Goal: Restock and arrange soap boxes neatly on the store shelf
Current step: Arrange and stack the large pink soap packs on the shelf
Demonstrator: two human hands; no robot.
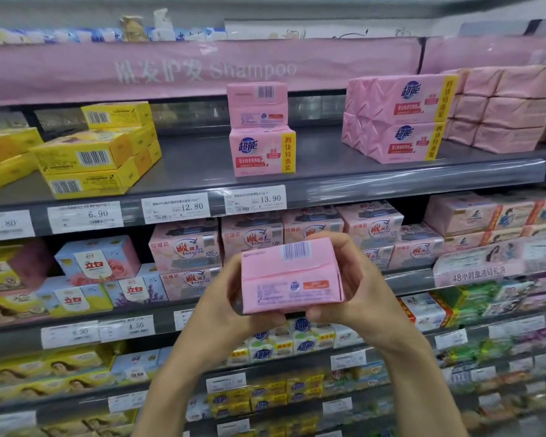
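Head camera is showing the pink soap pack (292, 275) we are holding in mid-air in front of the lower shelves, its barcode face turned toward us. Our left hand (227, 310) is curling round its left end and our right hand (360, 288) is gripping its right end, thumbs meeting underneath. Above it, on the grey shelf (202, 165), two matching pink packs (260, 130) are sitting stacked over the 13.90 price tag (255, 199). A larger pink stack (397, 118) is standing well apart to the right, and yellow soap boxes (95, 152) are piling up at the left.
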